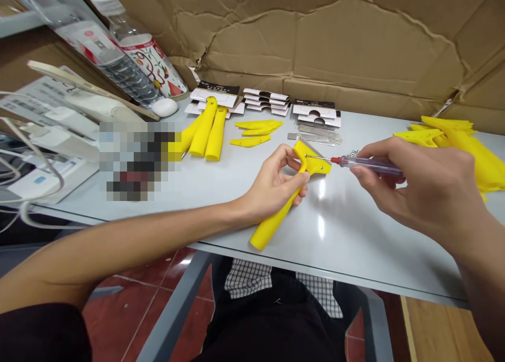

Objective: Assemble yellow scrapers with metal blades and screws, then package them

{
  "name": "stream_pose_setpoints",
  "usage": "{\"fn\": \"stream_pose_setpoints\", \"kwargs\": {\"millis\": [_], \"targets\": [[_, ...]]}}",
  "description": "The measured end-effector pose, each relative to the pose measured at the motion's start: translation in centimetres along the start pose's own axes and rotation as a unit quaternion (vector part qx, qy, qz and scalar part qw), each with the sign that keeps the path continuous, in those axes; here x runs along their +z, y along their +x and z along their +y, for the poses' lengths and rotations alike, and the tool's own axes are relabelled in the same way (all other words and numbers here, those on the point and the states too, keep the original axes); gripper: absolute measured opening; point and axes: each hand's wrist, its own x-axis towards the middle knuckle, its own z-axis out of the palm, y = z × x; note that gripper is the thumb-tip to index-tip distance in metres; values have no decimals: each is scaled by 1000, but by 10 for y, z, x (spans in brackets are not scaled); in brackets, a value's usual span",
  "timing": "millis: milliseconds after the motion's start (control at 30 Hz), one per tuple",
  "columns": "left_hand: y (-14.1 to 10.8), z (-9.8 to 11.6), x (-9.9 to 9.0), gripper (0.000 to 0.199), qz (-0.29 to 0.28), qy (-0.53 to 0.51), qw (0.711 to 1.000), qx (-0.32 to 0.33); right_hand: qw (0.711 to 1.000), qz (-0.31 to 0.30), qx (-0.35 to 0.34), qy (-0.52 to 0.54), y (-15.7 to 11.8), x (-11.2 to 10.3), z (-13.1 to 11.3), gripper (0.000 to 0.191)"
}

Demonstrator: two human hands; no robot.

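My left hand (272,185) grips a yellow plastic scraper (276,217) by its handle, head up, over the grey table (339,235). My right hand (422,185) holds a small screwdriver (366,164) with a clear handle and red collar. Its thin metal tip touches the face of the scraper's head. Both hands are just above the table near its front edge.
Yellow handles (207,133) and flat yellow covers (256,130) lie at the back left. Stacked cards (266,101) and metal blades (319,136) sit behind the scraper. A heap of yellow parts (465,141) lies far right. Water bottles (134,57) and a cardboard wall (335,41) stand behind.
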Motion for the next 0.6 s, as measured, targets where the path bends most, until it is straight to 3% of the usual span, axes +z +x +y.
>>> {"fn": "stream_pose_setpoints", "kwargs": {"millis": [167, 467, 600], "targets": [[1, -1, 0, 30, -6, 1, 1000, 4, 1000, -4, -1, -8, 0, 1, 1, 19], [1, 0, 1, 28, 1, 0, 1000, 0, 1000, -7, -8, 22, 1, -2, -1, 4], [1, 0, 1, 29, -4, -2, 1000, 1, 999, 9, -14, -37, 1, -1, 2, 18]]}}
